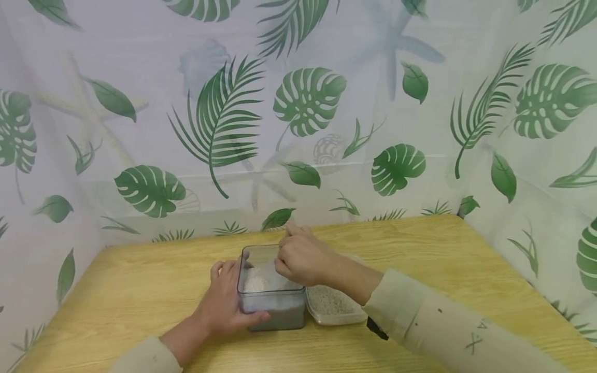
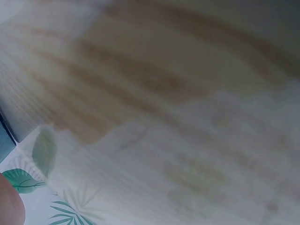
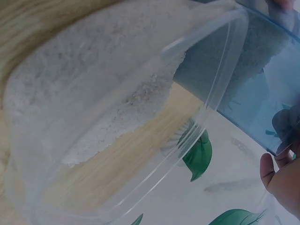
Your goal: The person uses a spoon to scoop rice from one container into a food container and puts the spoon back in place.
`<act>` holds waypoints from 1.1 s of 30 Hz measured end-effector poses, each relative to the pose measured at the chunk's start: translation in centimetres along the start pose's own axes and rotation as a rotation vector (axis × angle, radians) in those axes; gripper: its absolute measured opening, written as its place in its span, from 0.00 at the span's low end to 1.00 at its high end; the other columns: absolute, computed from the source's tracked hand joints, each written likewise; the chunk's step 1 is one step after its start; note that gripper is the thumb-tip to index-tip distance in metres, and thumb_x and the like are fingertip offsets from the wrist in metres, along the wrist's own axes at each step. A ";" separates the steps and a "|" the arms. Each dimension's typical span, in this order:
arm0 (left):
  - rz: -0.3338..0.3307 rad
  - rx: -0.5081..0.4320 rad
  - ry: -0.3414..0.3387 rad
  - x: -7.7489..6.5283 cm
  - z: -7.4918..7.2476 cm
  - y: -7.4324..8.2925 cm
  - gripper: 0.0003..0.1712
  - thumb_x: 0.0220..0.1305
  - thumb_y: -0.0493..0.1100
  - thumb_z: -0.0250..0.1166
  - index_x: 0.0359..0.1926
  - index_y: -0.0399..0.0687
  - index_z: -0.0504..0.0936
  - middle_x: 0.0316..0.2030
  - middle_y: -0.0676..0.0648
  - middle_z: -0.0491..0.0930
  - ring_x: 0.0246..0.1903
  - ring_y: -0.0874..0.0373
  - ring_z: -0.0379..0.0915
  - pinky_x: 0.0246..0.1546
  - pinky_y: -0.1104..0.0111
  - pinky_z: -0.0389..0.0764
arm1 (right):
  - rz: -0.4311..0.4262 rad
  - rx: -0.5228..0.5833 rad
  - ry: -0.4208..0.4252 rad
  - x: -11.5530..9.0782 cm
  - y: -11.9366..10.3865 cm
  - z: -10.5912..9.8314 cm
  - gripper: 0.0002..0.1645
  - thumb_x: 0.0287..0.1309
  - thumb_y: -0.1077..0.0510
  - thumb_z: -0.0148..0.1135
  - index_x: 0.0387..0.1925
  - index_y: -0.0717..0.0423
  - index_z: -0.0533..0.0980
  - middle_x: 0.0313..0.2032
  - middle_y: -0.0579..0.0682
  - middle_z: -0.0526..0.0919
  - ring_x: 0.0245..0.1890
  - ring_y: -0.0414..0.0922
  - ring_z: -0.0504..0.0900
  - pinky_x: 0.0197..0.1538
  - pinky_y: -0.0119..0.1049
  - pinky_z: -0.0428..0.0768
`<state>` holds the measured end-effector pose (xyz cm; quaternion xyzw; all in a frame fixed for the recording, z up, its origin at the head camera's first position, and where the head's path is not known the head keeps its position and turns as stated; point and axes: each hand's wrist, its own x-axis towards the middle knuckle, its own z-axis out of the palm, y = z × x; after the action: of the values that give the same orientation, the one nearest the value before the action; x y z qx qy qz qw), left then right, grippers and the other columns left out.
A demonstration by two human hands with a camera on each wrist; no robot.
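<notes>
My left hand (image 1: 224,303) grips the left side of a blue-grey see-through square container (image 1: 280,311), its thumb along the front wall. White rice-like grains (image 1: 255,282) lie inside it. My right hand (image 1: 303,256) is over the rim with curled fingers, and a pale translucent scoop-like piece (image 1: 275,274) reaches down from it into the container; the piece's exact kind I cannot tell. Beside the container stands a clear plastic tub (image 3: 225,65) of similar grains (image 3: 108,61), under my right forearm. The right wrist view shows the right hand's fingers (image 3: 267,171) close to the container's rim.
Both containers stand on a wood-grain table (image 1: 163,280). Behind and at both sides hangs a white curtain (image 1: 350,140) with green leaf prints. A black object (image 1: 377,329) shows under the right cuff. The left wrist view is mostly blurred.
</notes>
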<state>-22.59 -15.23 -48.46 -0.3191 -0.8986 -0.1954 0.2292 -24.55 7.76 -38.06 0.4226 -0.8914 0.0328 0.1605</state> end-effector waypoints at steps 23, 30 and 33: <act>-0.014 -0.023 -0.006 0.0 0.0 0.1 0.74 0.48 0.87 0.52 0.75 0.32 0.51 0.52 0.44 0.74 0.54 0.51 0.67 0.58 0.48 0.52 | -0.009 0.114 -0.010 0.0 0.2 0.0 0.25 0.64 0.57 0.54 0.08 0.47 0.70 0.17 0.38 0.68 0.32 0.42 0.59 0.38 0.36 0.55; -0.013 -0.016 -0.009 0.1 -0.1 0.1 0.71 0.49 0.87 0.52 0.73 0.33 0.53 0.53 0.45 0.74 0.53 0.51 0.67 0.58 0.47 0.53 | -0.026 0.121 0.009 0.0 0.4 0.0 0.26 0.63 0.57 0.55 0.08 0.47 0.70 0.16 0.38 0.68 0.32 0.42 0.58 0.38 0.36 0.55; -0.014 -0.008 -0.012 0.1 0.0 0.1 0.71 0.49 0.87 0.52 0.73 0.34 0.53 0.53 0.45 0.74 0.54 0.51 0.67 0.58 0.47 0.53 | -0.034 0.131 0.018 -0.1 0.5 0.1 0.26 0.63 0.57 0.55 0.08 0.47 0.70 0.16 0.38 0.68 0.32 0.42 0.58 0.38 0.36 0.54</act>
<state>-22.57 -15.14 -48.35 -0.3151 -0.9013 -0.1986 0.2213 -24.88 8.09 -38.13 0.4470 -0.8785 0.0921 0.1410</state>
